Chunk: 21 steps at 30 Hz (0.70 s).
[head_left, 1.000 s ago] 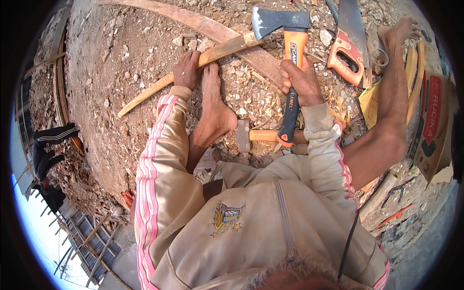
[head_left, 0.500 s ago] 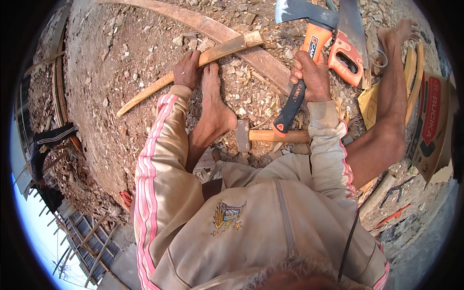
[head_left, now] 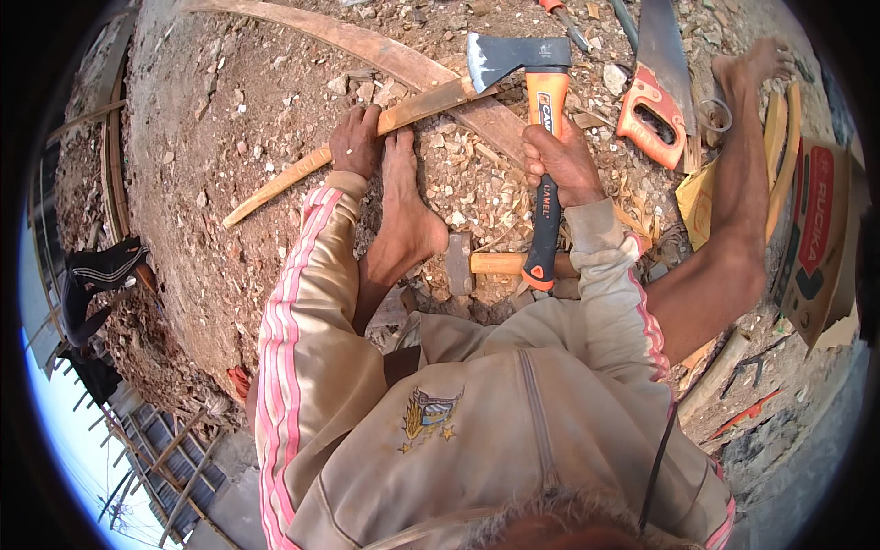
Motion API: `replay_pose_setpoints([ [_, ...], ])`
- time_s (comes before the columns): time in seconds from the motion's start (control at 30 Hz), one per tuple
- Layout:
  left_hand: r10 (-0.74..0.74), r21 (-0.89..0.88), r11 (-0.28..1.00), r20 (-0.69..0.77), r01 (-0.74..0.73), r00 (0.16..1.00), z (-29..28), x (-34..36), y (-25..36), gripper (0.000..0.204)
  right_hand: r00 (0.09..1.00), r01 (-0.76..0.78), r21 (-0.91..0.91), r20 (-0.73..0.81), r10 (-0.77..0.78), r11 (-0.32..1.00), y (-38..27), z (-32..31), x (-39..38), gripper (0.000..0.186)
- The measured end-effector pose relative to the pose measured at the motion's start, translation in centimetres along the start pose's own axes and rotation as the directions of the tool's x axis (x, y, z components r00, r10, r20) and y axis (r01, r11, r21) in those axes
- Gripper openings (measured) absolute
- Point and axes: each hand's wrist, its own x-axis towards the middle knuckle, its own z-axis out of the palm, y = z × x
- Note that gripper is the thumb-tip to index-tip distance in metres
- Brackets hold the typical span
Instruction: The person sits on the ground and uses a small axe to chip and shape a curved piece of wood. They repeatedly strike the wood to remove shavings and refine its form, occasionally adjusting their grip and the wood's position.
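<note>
My left hand (head_left: pixel 356 142) is wrapped round a long pale wooden handle (head_left: pixel 422 107), just above my left foot. The stick slants from lower left up to its thicker end, which rests over a wide reddish plank (head_left: pixel 500 133). In my right hand (head_left: pixel 564 163) is an axe (head_left: pixel 544 96) with an orange and black handle, gripped about mid-length. Its dark head points left, and the bright cutting edge meets or overlaps the stick's thick end; I cannot tell whether it has bitten in. A hammer (head_left: pixel 460 261) with a wooden handle lies below, between my legs.
A hand saw (head_left: pixel 655 115) with an orange grip lies to the right of the axe. Beyond my right leg stands a cardboard box (head_left: pixel 820 243), near some curved wooden strips (head_left: pixel 779 151). Wood chips and small stones cover the ground. Dark clothing (head_left: pixel 105 266) is at far left.
The axe has swung left and slightly down, bringing its blade to the stick's thick end. My left hand and the stick have hardly moved.
</note>
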Motion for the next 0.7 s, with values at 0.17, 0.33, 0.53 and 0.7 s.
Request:
replay_pose_setpoints([
  [0.17, -0.003, 0.010, 1.000, 0.006, 0.003, 1.000, -0.1, -0.7, 0.4, 0.026, 0.986, 0.151, 0.050, -0.072, -0.148, 0.987, -2.4, -0.5, -0.8, 0.017],
  [0.33, 0.012, 0.038, 0.999, -0.035, -0.011, 0.999, 0.0, -0.9, 0.3, 0.028, 0.999, 0.042, -0.023, -0.015, -0.043, 0.999, 0.1, 0.5, -0.4, 0.018],
  [0.53, -0.006, 0.047, 0.999, 0.008, 0.006, 1.000, 0.1, -0.6, 0.2, 0.028, 0.987, 0.153, 0.063, -0.049, -0.151, 0.986, -2.0, -0.3, -0.3, 0.018],
  [0.7, -0.004, 0.058, 0.998, -0.010, 0.005, 1.000, 0.1, -0.7, 0.4, 0.030, 0.998, 0.053, -0.010, -0.023, -0.053, 0.999, 0.2, 0.8, -0.5, 0.018],
])
